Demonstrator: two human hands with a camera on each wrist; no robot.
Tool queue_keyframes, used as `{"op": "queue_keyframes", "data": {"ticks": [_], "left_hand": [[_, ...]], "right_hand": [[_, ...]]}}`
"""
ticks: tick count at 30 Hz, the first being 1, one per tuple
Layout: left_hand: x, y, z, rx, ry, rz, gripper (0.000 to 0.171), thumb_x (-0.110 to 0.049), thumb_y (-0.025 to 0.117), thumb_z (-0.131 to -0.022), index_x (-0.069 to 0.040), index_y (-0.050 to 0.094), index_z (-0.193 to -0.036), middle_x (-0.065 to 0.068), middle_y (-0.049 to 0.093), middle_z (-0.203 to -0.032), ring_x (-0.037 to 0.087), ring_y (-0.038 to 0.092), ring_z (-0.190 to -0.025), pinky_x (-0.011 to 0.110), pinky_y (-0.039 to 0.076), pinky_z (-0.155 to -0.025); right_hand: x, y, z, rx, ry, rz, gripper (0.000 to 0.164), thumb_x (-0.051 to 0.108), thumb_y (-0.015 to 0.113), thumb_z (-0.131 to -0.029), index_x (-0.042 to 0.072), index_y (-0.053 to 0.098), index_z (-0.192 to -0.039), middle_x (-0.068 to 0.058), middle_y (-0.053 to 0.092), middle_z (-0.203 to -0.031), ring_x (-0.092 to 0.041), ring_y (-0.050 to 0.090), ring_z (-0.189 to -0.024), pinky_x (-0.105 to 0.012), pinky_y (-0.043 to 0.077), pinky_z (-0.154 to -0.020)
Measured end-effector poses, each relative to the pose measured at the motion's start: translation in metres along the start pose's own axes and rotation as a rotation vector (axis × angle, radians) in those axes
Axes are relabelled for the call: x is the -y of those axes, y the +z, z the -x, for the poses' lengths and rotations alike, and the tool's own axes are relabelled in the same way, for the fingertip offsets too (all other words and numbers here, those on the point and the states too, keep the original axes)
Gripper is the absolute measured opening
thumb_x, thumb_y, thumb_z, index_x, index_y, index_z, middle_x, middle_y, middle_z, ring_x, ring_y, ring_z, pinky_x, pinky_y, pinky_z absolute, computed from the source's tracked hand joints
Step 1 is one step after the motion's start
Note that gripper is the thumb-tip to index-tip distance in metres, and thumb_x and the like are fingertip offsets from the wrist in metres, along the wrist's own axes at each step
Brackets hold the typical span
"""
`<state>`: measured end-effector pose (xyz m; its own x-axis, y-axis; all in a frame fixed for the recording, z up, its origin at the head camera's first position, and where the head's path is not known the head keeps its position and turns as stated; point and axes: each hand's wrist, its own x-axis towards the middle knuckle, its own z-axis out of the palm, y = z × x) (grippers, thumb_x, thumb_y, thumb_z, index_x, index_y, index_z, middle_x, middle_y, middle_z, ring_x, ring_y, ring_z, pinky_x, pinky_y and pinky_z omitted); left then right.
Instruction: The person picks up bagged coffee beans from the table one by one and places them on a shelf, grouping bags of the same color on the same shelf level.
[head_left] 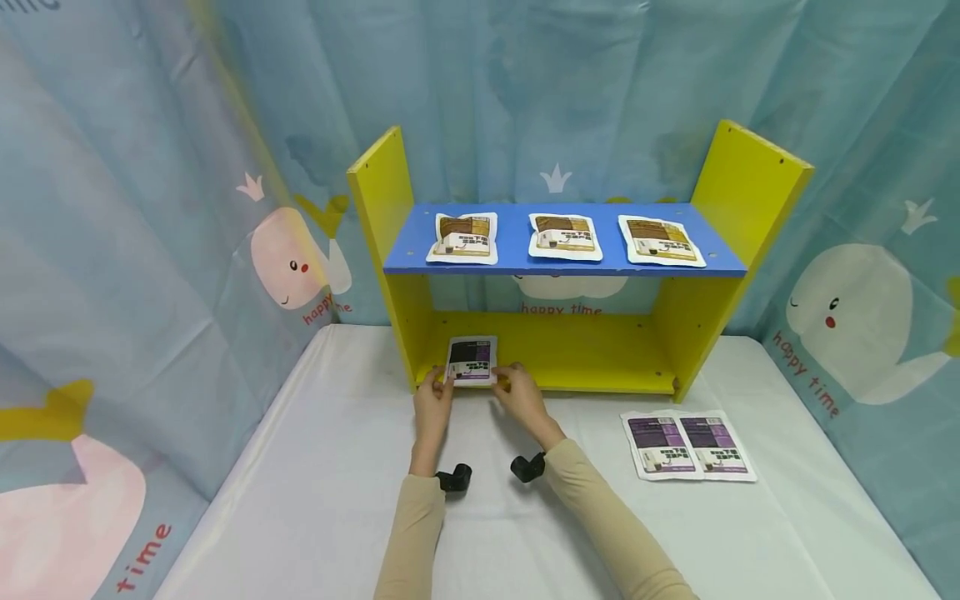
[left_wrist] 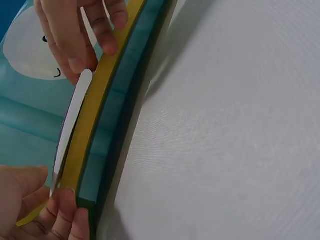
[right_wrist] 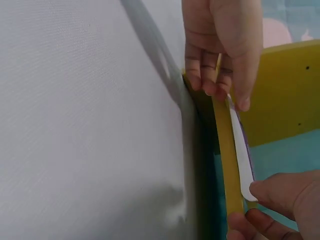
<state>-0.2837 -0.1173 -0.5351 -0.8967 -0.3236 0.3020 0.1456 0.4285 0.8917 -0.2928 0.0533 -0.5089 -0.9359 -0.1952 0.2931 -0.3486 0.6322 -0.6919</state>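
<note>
A white-edged pouch with a black and purple label [head_left: 471, 357] lies at the left front of the yellow lower shelf [head_left: 577, 354]. My left hand [head_left: 432, 407] pinches its left front corner, thumb above and fingers at the shelf's edge. At the opposite corner, the thumb and fingers of my right hand [head_left: 522, 402] pinch the pouch too. Both wrist views show the pouch's white edge [left_wrist: 74, 120] lying along the yellow shelf edge [right_wrist: 227, 150], between the two hands.
Three brown-labelled pouches [head_left: 564, 237] lie spaced out on the blue upper shelf [head_left: 513, 218]. Two purple-labelled pouches [head_left: 690, 446] lie side by side on the white tabletop [head_left: 525, 533], right of the hands. Yellow side panels [head_left: 750, 196] rise at both ends of the shelf unit.
</note>
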Motion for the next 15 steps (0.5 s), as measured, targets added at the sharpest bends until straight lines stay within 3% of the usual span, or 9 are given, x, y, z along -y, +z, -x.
{"op": "queue_keyframes", "data": {"ticks": [8,15], "left_hand": [[-0.006,-0.003,0.000,-0.006,-0.005,-0.084,0.039,-0.013,0.062,-0.089,0.005,0.055,-0.122,0.013,0.058,-0.074,0.021,0.051,-0.062,0.029,0.041,-0.054],[-0.014,-0.005,0.000,-0.043,0.056,-0.102,0.036,-0.013,0.063,-0.088,0.003,0.057,-0.120,0.012,0.056,-0.073,0.021,0.049,-0.063,0.030,0.041,-0.056]], "right_hand": [[-0.010,-0.010,0.007,-0.008,0.025,-0.051,0.032,0.009,0.064,-0.086,0.001,0.062,-0.116,-0.015,0.059,-0.103,-0.023,0.061,-0.081,-0.032,0.054,-0.070],[-0.016,-0.023,0.014,-0.053,0.040,-0.100,0.030,0.009,0.063,-0.087,0.003,0.063,-0.116,-0.013,0.059,-0.104,-0.021,0.060,-0.080,-0.030,0.052,-0.066]]}}
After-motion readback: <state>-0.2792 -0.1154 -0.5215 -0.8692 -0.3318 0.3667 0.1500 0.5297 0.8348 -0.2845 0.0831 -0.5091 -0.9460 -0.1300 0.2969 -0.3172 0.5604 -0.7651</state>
